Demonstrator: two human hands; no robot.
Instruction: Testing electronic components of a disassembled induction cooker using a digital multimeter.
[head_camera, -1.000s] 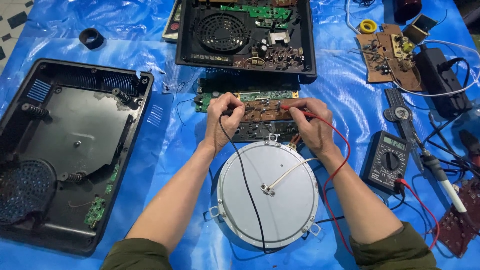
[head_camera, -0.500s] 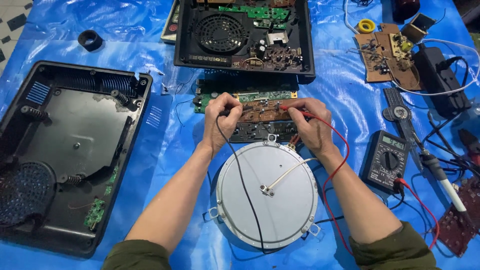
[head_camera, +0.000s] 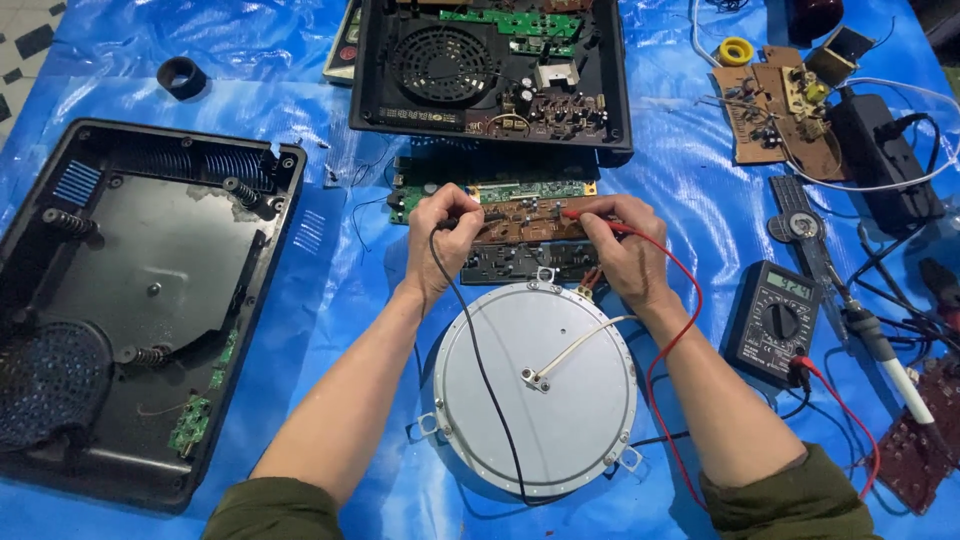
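Two hands work at the middle of the blue-sheeted bench (head_camera: 700, 200). The left hand (head_camera: 440, 240) is closed in a pinch on one black probe (head_camera: 478, 216), whose black lead runs down toward 6 o'clock across the round silver disc (head_camera: 540, 390). The right hand (head_camera: 625, 250) is closed in the same way on one red probe (head_camera: 585, 214), and its red lead loops off toward 5 o'clock. Both probe tips rest on one brown circuit board (head_camera: 525, 218) lying between the hands, at 12 o'clock from the disc.

One multimeter (head_camera: 775, 320) sits at 3 o'clock from the right hand, with one red plug in its lower corner. Two black casings are open: one empty shell (head_camera: 130, 300) at 9 o'clock, and one casing (head_camera: 490, 70) with a fan and boards at 12 o'clock. At 1 o'clock lie one further brown board (head_camera: 765, 110) and one yellow roll (head_camera: 737, 50). One black ring (head_camera: 181, 77) lies at 10 o'clock. One soldering iron (head_camera: 880, 350) lies at 3 o'clock, just beyond the meter. One dark red board (head_camera: 925, 440) shows at 4 o'clock, at the frame edge. One white wire crosses the disc from its centre toward the right hand.
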